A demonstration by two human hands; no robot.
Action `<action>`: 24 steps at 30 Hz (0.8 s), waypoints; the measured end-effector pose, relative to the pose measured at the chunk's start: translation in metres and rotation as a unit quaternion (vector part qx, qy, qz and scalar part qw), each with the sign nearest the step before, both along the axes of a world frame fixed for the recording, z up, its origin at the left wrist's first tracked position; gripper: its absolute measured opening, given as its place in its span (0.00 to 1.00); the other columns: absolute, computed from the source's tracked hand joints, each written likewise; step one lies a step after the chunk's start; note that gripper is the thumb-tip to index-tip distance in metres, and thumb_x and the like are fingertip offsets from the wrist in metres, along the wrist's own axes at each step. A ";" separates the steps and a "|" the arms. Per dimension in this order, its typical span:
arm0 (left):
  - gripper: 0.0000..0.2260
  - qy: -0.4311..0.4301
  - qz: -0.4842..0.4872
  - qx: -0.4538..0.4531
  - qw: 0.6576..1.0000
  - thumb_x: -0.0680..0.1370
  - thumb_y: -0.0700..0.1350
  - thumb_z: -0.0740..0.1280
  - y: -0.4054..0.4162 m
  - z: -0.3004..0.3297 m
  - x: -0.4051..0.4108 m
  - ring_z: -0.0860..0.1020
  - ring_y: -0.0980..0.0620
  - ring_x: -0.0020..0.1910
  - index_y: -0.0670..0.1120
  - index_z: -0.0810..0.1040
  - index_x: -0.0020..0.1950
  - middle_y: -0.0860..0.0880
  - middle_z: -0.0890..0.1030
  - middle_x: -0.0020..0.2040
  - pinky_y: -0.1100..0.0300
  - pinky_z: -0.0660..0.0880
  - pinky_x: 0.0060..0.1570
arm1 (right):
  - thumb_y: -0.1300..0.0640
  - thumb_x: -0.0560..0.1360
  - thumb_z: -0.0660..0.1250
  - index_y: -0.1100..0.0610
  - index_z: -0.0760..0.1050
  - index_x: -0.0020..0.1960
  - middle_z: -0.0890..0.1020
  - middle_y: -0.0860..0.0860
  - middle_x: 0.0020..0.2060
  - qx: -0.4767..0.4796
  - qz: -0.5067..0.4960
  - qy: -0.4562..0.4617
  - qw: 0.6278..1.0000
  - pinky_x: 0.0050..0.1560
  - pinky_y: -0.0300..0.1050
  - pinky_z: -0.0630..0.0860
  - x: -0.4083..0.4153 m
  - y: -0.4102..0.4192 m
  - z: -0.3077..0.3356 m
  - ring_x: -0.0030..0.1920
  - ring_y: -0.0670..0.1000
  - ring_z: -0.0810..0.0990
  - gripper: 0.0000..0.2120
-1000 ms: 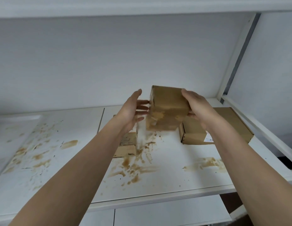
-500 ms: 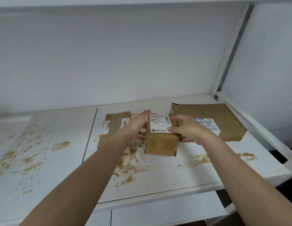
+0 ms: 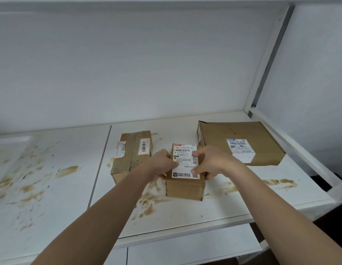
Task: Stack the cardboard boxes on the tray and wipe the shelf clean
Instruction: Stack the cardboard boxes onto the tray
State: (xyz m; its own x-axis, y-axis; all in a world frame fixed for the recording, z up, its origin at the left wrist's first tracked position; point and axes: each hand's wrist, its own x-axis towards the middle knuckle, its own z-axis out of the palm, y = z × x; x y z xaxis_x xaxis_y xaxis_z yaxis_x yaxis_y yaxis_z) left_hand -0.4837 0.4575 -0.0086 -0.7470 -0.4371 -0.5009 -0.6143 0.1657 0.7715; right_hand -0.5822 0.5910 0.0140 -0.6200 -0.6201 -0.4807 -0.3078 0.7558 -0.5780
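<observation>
At the centre of the head view, a small brown cardboard box with a white barcode label (image 3: 185, 169) is stood on the stained white shelf (image 3: 243, 199). It is gripped at its sides by the left hand (image 3: 162, 163) and right hand (image 3: 210, 163).

Taking the small box (image 3: 185, 180) in the middle as the marker: just left of it the narrow box (image 3: 131, 155) leaves only a slim gap, and the left hand (image 3: 162, 163) is already in it; on its right the right hand (image 3: 210, 162) fills most of the space before the flat box (image 3: 241, 142); in front of it the shelf (image 3: 185, 219) is bare apart from brown smears; far left is open shelf too, smeared; behind it there's a strip before the back wall (image 3: 128, 73); overhead the upper shelf (image 3: 166, 0) caps lifting room; far right, the upright post (image 3: 269, 60) closes things off.
</observation>
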 end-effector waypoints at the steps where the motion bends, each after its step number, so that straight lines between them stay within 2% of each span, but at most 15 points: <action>1: 0.07 -0.012 -0.015 -0.007 1.000 0.80 0.40 0.64 0.000 0.004 0.002 0.79 0.51 0.39 0.47 0.70 0.42 0.47 0.80 0.43 0.55 0.78 0.42 | 0.59 0.72 0.74 0.53 0.67 0.72 0.78 0.54 0.60 0.002 -0.003 -0.002 1.000 0.51 0.51 0.82 0.001 0.000 -0.001 0.46 0.59 0.85 0.31; 2: 0.07 -0.025 -0.027 -0.009 0.999 0.79 0.39 0.64 -0.001 0.007 0.004 0.78 0.51 0.37 0.46 0.71 0.42 0.47 0.80 0.41 0.56 0.78 0.40 | 0.57 0.74 0.73 0.55 0.70 0.70 0.80 0.55 0.58 0.006 -0.002 -0.007 1.000 0.51 0.52 0.82 0.001 0.000 -0.001 0.46 0.59 0.85 0.26; 4: 0.01 -0.050 -0.052 0.001 0.997 0.79 0.38 0.65 -0.006 0.013 0.007 0.79 0.48 0.38 0.41 0.75 0.47 0.43 0.81 0.45 0.53 0.80 0.41 | 0.52 0.76 0.71 0.59 0.76 0.62 0.84 0.56 0.50 0.008 0.003 -0.029 1.000 0.51 0.53 0.82 -0.002 0.001 0.002 0.44 0.58 0.86 0.18; 6: 0.08 -0.052 -0.047 0.002 0.998 0.78 0.40 0.66 -0.015 0.020 0.005 0.78 0.47 0.34 0.36 0.76 0.53 0.40 0.80 0.47 0.54 0.79 0.33 | 0.50 0.76 0.70 0.61 0.80 0.53 0.85 0.57 0.46 -0.044 -0.020 -0.044 0.998 0.48 0.51 0.83 -0.007 0.002 0.009 0.42 0.57 0.86 0.14; 8: 0.09 -0.009 -0.011 0.010 1.000 0.79 0.45 0.66 -0.025 0.032 0.002 0.75 0.49 0.29 0.38 0.76 0.51 0.43 0.77 0.40 0.58 0.77 0.28 | 0.48 0.76 0.69 0.62 0.81 0.48 0.85 0.55 0.43 -0.135 -0.061 0.007 0.989 0.38 0.39 0.81 -0.014 0.003 0.023 0.37 0.52 0.84 0.16; 10: 0.12 0.046 0.037 0.071 0.996 0.78 0.51 0.66 -0.032 0.046 0.000 0.77 0.50 0.30 0.41 0.75 0.50 0.46 0.76 0.37 0.58 0.78 0.31 | 0.47 0.78 0.66 0.59 0.82 0.43 0.83 0.49 0.37 -0.225 -0.095 0.096 0.965 0.31 0.31 0.73 -0.021 0.003 0.040 0.35 0.46 0.80 0.16; 12: 0.14 0.096 0.068 0.142 0.983 0.78 0.54 0.65 -0.035 0.060 0.002 0.80 0.49 0.32 0.42 0.75 0.49 0.46 0.78 0.37 0.57 0.80 0.35 | 0.47 0.79 0.64 0.57 0.81 0.40 0.82 0.43 0.33 -0.305 -0.093 0.108 0.942 0.36 0.30 0.71 -0.026 0.001 0.052 0.37 0.45 0.78 0.17; 16: 0.16 0.151 0.103 0.169 0.969 0.77 0.57 0.65 -0.034 0.074 0.007 0.79 0.51 0.25 0.43 0.73 0.47 0.48 0.78 0.29 0.59 0.78 0.28 | 0.44 0.79 0.63 0.51 0.83 0.52 0.85 0.44 0.48 -0.358 -0.049 0.056 0.931 0.53 0.39 0.75 -0.026 -0.006 0.057 0.51 0.44 0.82 0.15; 17: 0.17 0.158 0.108 0.175 0.966 0.76 0.58 0.66 -0.035 0.076 0.009 0.80 0.51 0.26 0.44 0.73 0.47 0.47 0.79 0.31 0.58 0.78 0.29 | 0.43 0.79 0.63 0.50 0.82 0.54 0.85 0.44 0.49 -0.368 -0.037 0.045 0.928 0.55 0.39 0.75 -0.025 -0.007 0.056 0.52 0.43 0.81 0.15; 19: 0.18 0.178 0.116 0.196 0.957 0.73 0.58 0.69 -0.041 0.077 0.013 0.83 0.47 0.34 0.44 0.74 0.48 0.43 0.80 0.40 0.54 0.80 0.36 | 0.42 0.79 0.62 0.48 0.81 0.58 0.84 0.43 0.52 -0.388 -0.025 0.027 0.921 0.57 0.38 0.73 -0.024 -0.009 0.057 0.55 0.42 0.81 0.15; 22: 0.20 0.219 0.122 0.217 0.943 0.70 0.53 0.74 -0.050 0.078 0.020 0.82 0.42 0.50 0.43 0.76 0.55 0.37 0.78 0.54 0.48 0.79 0.53 | 0.40 0.79 0.59 0.47 0.80 0.58 0.83 0.42 0.53 -0.396 -0.024 0.007 0.918 0.59 0.38 0.72 -0.022 -0.012 0.058 0.57 0.42 0.80 0.17; 24: 0.20 0.240 0.117 0.205 0.942 0.71 0.49 0.74 -0.056 0.079 0.024 0.81 0.42 0.53 0.41 0.76 0.58 0.37 0.78 0.56 0.48 0.77 0.59 | 0.38 0.79 0.56 0.46 0.80 0.55 0.83 0.41 0.52 -0.377 -0.032 0.005 0.925 0.59 0.39 0.72 -0.019 -0.015 0.061 0.56 0.41 0.79 0.19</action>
